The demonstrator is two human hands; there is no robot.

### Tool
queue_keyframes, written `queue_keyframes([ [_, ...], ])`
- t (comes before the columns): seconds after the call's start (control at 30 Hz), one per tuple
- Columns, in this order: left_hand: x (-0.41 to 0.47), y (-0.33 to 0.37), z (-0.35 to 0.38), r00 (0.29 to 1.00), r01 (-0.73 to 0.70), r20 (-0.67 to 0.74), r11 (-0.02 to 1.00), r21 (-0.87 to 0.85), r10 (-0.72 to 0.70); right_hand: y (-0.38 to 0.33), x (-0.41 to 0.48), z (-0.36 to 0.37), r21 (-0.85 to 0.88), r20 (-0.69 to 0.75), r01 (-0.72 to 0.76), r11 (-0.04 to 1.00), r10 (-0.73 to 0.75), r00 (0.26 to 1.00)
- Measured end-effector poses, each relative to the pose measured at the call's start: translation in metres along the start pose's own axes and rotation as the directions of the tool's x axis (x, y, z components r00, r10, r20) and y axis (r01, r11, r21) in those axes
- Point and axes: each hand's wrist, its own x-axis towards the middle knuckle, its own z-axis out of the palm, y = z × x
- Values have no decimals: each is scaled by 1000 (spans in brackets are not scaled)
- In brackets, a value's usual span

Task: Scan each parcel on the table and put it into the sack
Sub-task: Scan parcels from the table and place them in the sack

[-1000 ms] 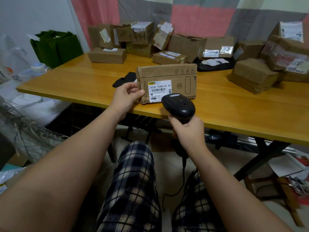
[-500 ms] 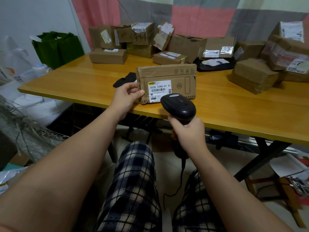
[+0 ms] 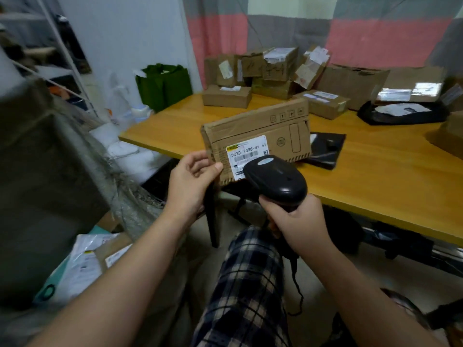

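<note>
The left hand (image 3: 193,171) pinches the lower left corner of a box (image 3: 258,131), thumb on the front face just beside the label (image 3: 246,156). The right hand (image 3: 298,221) is wrapped round the handle of a scanner (image 3: 275,181), whose head sits right up against the label and hides its lower right part. The box is held up at the near edge of the tabletop (image 3: 375,176), tilted with its left end lower and the label facing the person.

This looks like the scanning step. To do it well, draw the scanner back a little so the whole barcode falls in its beam, square the box to it and hold it steady. The thumb should stay off the print.

Behind the box lies a black pouch (image 3: 325,149), and more boxes (image 3: 275,71) are piled at the back of the tabletop, so plenty of the job is left. The sack (image 3: 130,194) is probably the netted cloth to the left, though it is blurred. Once scanned, the box has only a short swing left and down to reach it.
</note>
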Motion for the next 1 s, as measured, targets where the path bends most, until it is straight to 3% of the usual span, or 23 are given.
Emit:
queue_keyframes([
  [0.1,-29,6,-64,978,-47,-199,997,53,56,-8,3,50,-17,170,36,999,-33,985],
  [0.27,-87,15,-163,882,-31,-453,974,224,132,-14,-6,134,-94,433,114,989,-62,899],
  [0.57,-126,-12,-255,649,115,-711,889,444,271,-10,-17,218,-258,580,210,943,-23,814],
  [0.87,-61,-74,-273,707,264,-704,896,358,73,16,2,249,-398,570,200,895,70,819],
  [1.0,-31,-92,-268,716,416,-696,830,372,-47,21,9,252,-395,542,132,909,115,832],
])
